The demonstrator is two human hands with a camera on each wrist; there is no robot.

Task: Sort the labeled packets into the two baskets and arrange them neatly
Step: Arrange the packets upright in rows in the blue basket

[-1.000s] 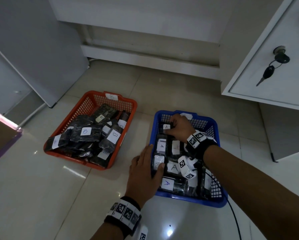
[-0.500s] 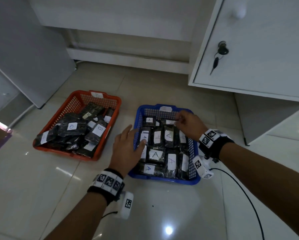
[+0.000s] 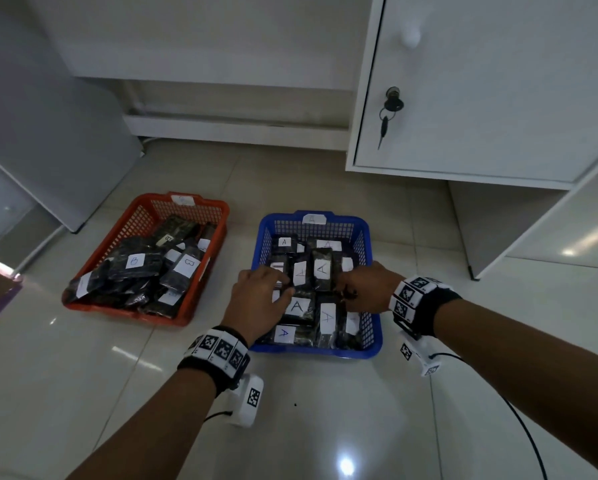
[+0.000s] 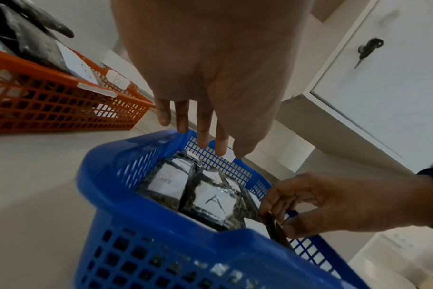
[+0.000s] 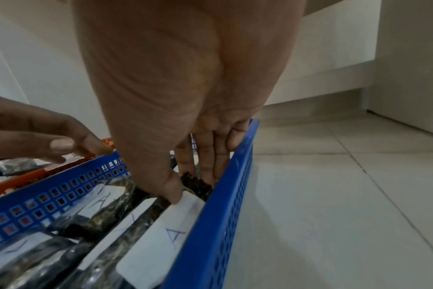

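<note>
Head view: both hands are shown over the blue basket (image 3: 372,344), where the A-labelled packets (image 3: 322,268) are packed in rows, while the B-labelled packets (image 3: 141,265) are heaped loosely in the orange basket (image 3: 141,209). The left hand (image 3: 259,303) is held slack and empty, and a dark packet edge (image 4: 276,227) is pinched by the right hand (image 3: 365,292) beside the basket's right wall. Neighbouring packets could be dragged askew if that edge is pulled up sharply.
</note>
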